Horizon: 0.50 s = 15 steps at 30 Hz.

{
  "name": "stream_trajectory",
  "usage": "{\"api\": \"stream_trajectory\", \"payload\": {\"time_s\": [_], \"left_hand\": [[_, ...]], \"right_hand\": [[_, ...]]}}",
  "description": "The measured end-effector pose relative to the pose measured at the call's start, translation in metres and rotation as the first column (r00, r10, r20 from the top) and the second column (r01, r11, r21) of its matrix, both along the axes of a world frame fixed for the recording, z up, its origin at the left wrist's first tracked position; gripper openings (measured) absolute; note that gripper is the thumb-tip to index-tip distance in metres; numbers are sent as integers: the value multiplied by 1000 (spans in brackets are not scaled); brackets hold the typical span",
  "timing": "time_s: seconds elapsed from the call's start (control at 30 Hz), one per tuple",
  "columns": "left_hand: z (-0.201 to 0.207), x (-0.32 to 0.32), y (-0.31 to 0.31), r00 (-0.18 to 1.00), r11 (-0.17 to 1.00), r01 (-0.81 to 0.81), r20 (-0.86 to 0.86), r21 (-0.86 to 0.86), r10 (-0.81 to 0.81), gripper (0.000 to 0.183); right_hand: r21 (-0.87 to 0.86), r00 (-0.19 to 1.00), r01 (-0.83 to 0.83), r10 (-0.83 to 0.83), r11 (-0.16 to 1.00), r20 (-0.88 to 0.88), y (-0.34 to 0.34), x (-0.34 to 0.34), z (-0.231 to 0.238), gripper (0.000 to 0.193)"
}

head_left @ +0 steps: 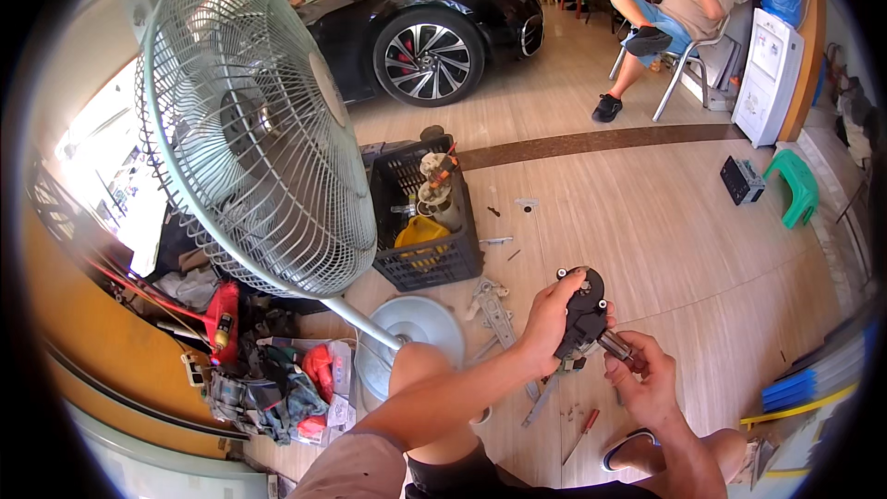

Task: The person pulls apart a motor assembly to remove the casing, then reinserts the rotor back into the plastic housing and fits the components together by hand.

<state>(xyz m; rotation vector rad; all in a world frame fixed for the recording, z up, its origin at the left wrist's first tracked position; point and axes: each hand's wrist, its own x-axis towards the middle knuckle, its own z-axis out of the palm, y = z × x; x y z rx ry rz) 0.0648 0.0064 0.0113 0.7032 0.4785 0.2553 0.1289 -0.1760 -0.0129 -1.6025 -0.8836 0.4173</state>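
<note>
My left hand [547, 322] is wrapped round the black housing of a small electric motor [586, 316], held up in front of my knees. The motor's silver cylindrical body [613, 344] points down to the right. My right hand [647, 381] grips that end between thumb and fingers. Below, a red-handled screwdriver [588, 425] lies on the floor beside several tiny loose parts [574, 412]. A grey metal bracket [497, 312] with long arms rests on the floor left of my hands, partly hidden by my left forearm.
A large standing fan [259, 129] rises at the left on a round base [442, 322]. Behind it stands a black plastic crate [432, 268] of parts. Further off are a black car [370, 18], a seated person [688, 0], a green stool [795, 180] and a black boxy device [742, 181].
</note>
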Motion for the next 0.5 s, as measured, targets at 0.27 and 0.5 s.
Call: {"api": "stream_trajectory", "payload": {"time_s": [0.27, 0.5], "left_hand": [[-3, -1, 0, 1000, 1000, 13, -1, 18, -13, 39], [-1, 1, 2, 1000, 1000, -17, -1, -4, 17, 40]], "right_hand": [[-132, 971, -117, 86, 984, -224, -6, 8, 4, 27], [26, 998, -7, 9, 1000, -55, 1, 4, 2, 33]]}}
